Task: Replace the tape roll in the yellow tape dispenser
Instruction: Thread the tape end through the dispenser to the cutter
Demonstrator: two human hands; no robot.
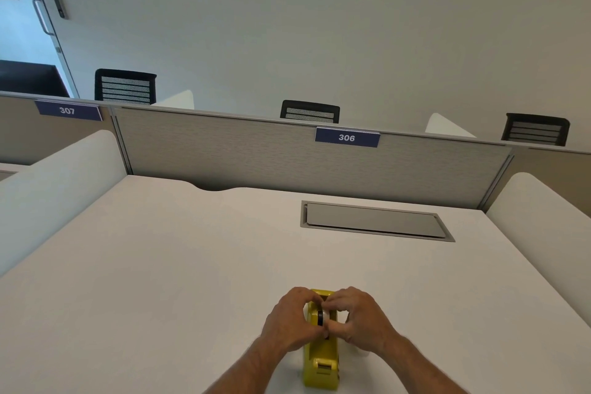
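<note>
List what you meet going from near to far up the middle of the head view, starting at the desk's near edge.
Yellow tape dispenser → both hands, left hand and right hand, at its roll → bare white desk → grey cable hatch → partition panel with the 306 sign → black chair back → wall.

Office: numbered desk partitions [313, 153], chairs [309, 111]

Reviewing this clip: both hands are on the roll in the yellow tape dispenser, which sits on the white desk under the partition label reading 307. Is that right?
Not quite. In the head view, the label on the partition straight ahead of this desk reads 306; 307 marks the neighbouring desk. The rest holds: the left hand and right hand meet at the roll in the yellow tape dispenser.
</note>
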